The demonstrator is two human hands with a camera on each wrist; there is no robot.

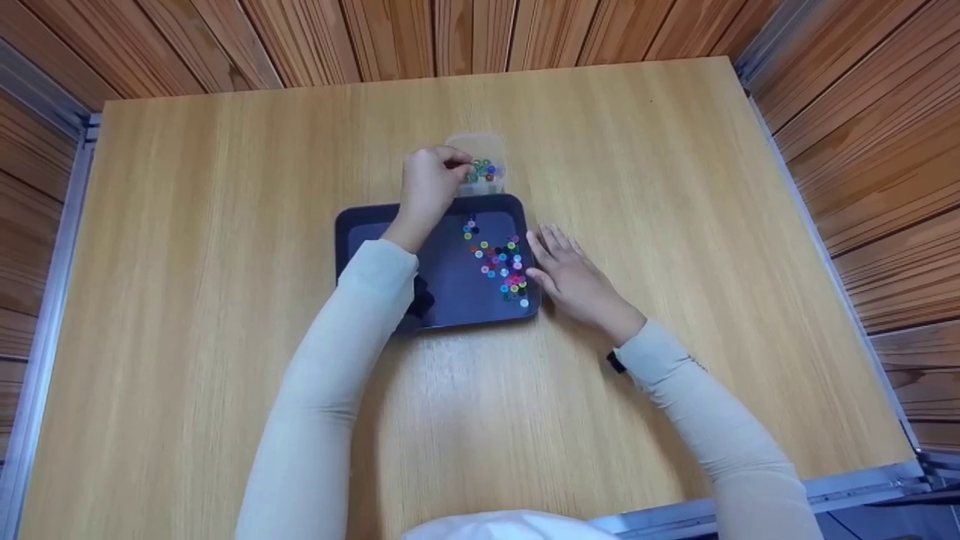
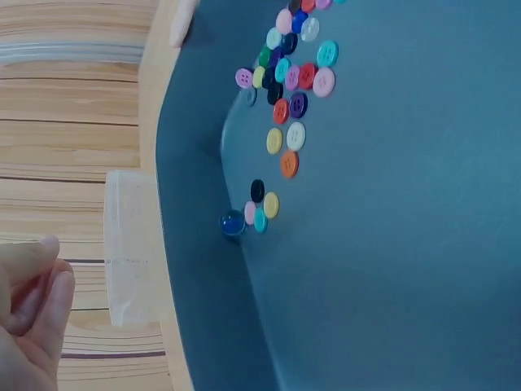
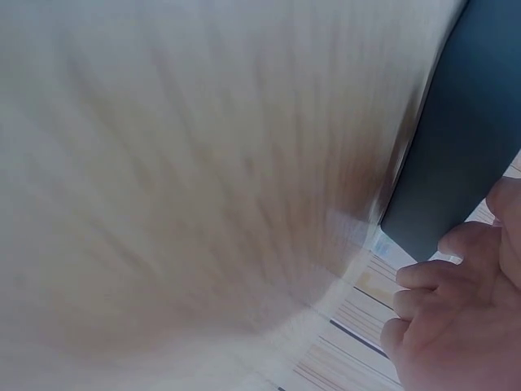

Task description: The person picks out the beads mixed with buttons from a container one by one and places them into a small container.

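My left hand [image 1: 431, 184] is over the near-left part of a small clear plastic container [image 1: 476, 142]. Its thumb and fingertips are drawn close together, and I cannot tell whether something small is between them. Several glass marbles [image 1: 481, 171] lie in the container. Just in front of it stands a dark tray [image 1: 450, 300] with many colourful buttons [image 1: 514, 279] gathered on its right side. In the left wrist view, a blue marble [image 2: 233, 223] sits in the tray by its wall, beside a few buttons. My right hand [image 1: 577, 285] rests against the tray's right side with its fingers extended.
Everything stands on a light wooden table [image 1: 675, 187]. Wood-plank walls [image 1: 480, 37] rise behind and beside it, with metal rails [image 1: 52, 300] along the edges. A dark patch [image 1: 422, 298] shows in the tray beside the left sleeve; what it is stays unclear.
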